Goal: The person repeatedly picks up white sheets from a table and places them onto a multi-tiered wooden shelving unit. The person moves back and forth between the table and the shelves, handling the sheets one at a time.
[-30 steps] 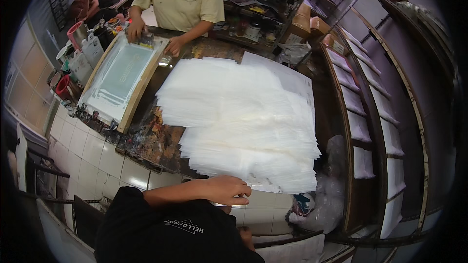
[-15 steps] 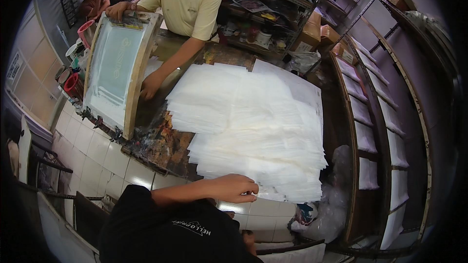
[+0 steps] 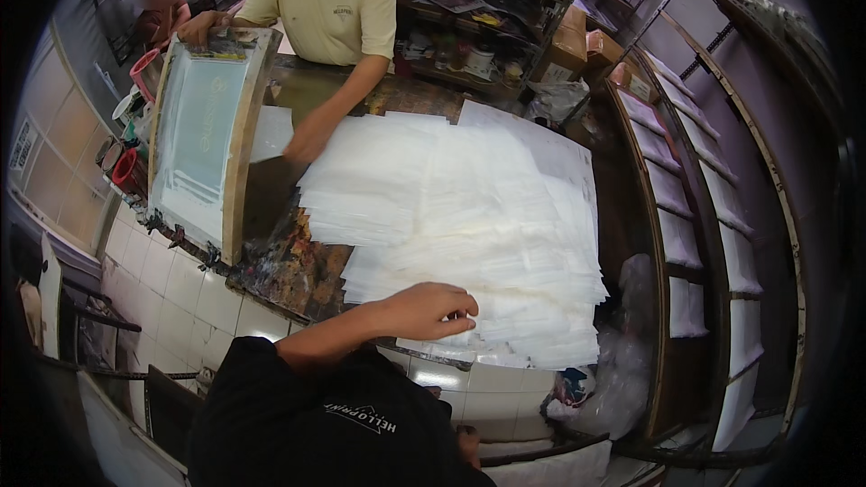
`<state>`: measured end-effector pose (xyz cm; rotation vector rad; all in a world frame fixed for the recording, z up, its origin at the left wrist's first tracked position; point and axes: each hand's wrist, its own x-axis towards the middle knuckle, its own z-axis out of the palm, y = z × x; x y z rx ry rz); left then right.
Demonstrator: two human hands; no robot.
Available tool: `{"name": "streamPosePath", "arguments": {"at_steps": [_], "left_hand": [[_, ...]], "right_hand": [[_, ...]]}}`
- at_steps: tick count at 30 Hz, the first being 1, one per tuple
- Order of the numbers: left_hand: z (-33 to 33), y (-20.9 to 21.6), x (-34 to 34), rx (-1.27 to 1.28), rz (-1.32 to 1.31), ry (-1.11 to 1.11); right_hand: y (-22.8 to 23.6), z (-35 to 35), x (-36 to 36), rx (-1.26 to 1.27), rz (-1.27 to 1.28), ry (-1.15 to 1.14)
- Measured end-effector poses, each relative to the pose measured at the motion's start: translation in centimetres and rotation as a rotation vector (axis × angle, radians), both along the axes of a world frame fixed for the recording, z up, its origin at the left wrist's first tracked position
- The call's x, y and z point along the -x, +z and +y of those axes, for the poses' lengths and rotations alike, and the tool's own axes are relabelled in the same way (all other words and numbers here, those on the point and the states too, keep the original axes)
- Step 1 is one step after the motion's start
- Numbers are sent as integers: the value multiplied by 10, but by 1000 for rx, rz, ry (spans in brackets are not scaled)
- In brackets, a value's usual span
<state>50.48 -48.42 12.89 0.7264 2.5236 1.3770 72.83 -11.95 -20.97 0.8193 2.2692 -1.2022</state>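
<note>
My left hand [image 3: 428, 310] reaches in from the lower left over the near edge of the white sheets. Its fingers are loosely bent, with a gap between index finger and thumb, and nothing shows in them. Beneath it, thin translucent white sheets [image 3: 451, 207] lie in overlapping layers on a paint-stained table [image 3: 325, 266]. My right hand is out of sight. Across the table a co-worker in a pale yellow shirt steadies a tilted screen-printing frame [image 3: 236, 149] by its top edge. The co-worker's other hand [image 3: 311, 135] is blurred near the far left sheets.
Drying racks [image 3: 663, 307] holding white pieces stand along the right. Bunched clear plastic [image 3: 618, 374] sits by the table's near right corner. Paint containers [image 3: 129, 171] line the left side. Loaded shelves [image 3: 487, 18] and cardboard boxes [image 3: 570, 41] are behind. Another person sits at the far left.
My left hand has lifted away from the near edge of the sheets, and its fingers have loosened. The co-worker's lower hand has moved from beside the frame toward the sheets.
</note>
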Motion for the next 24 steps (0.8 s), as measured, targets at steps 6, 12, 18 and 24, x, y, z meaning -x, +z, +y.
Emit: {"name": "streamPosePath", "arguments": {"at_steps": [6, 12, 18, 24], "left_hand": [[-17, 18, 19, -48, 140, 187], [-38, 24, 53, 134, 444, 502], [-60, -35, 73, 828, 416, 630], [-74, -123, 80, 953, 435, 511]], "right_hand": [[-22, 7, 17, 122, -11, 35], [-3, -1, 14, 77, 5, -14], [25, -1, 8, 67, -111, 22], [15, 0, -3, -53, -110, 49]]}}
